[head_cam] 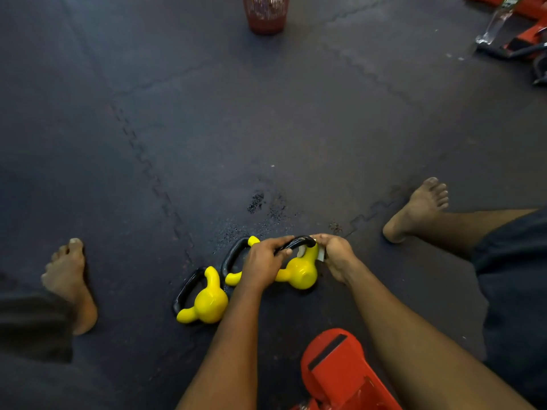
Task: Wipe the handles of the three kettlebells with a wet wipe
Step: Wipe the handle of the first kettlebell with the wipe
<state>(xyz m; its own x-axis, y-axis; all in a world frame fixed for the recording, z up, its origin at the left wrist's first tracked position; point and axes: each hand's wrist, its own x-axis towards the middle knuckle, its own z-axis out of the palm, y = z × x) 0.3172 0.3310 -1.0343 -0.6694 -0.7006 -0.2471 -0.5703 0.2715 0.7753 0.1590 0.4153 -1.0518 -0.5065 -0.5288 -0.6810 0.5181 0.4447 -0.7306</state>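
Three yellow kettlebells with black handles lie on the dark floor mat. My left hand [265, 263] grips the black handle [297, 243] of the right kettlebell [300, 272]. My right hand [336, 255] pinches a white wet wipe [320, 254] against the right end of that handle. The middle kettlebell [233, 278] is mostly hidden behind my left hand; its handle [233, 255] shows. The left kettlebell [207, 304] lies apart, untouched.
My bare feet rest on the mat at left [69, 284] and right [418, 211]. A red piece of equipment [337, 368] sits close in front of me. A red mesh bin [265, 13] stands at the far end, and red gear [521, 28] lies far right.
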